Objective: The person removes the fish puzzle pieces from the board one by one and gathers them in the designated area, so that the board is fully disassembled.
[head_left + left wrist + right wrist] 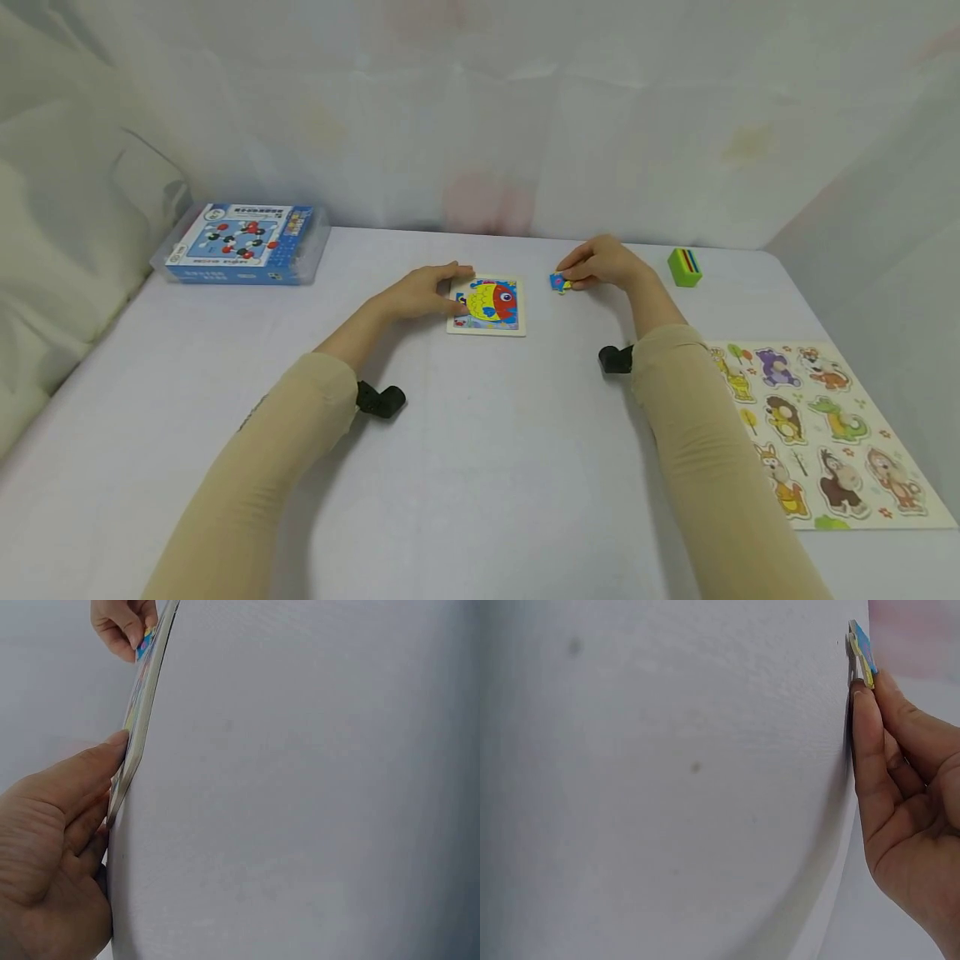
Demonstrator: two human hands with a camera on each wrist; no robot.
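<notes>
A small square fish puzzle (491,312) in a pale wooden frame lies flat on the table. My left hand (420,292) holds it at the left side, its thumb over the lower left part and a finger at the upper left corner. From the left wrist view, the thumb of the left hand (67,802) lies against the puzzle's edge. To the right of the frame, my right hand (602,262) pinches a blue and yellow puzzle piece (558,283) between thumb and fingers. In the right wrist view the piece (864,656) is tilted just off the white surface.
A boxed molecule model set (240,242) stands at the back left. A green block with coloured stripes (685,267) is at the back right. An animal puzzle board (813,450) lies on the right, partly under the right sleeve. White cloth hangs behind the table.
</notes>
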